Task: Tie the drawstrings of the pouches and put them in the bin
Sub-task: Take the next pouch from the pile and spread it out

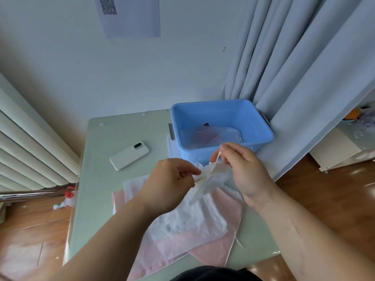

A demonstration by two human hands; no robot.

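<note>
The white pouch (205, 201) you are tying hangs from its drawstring (213, 169) just in front of the blue bin (213, 102). Its gathered mouth is up between your hands, and its body drapes onto the flat pouches (211, 252) that lie on the table (97, 179) nearer you than the bin. Your left hand (170, 183) pinches one cord end between thumb and fingertips. Your right hand (243, 171), closer to the bin's front wall, pinches the other strand and lifts it. By the look of it the knot is forming but not yet snug. Pull the two ends apart evenly and low, so the cinch slides down against the gathered mouth rather than tightening in mid-cord. The cord is thin and probably slippery, so grip close to the crossing. One sheer pouch (213, 134) already lies inside the bin, and a white phone (129, 156) rests to the bin's left.
</note>
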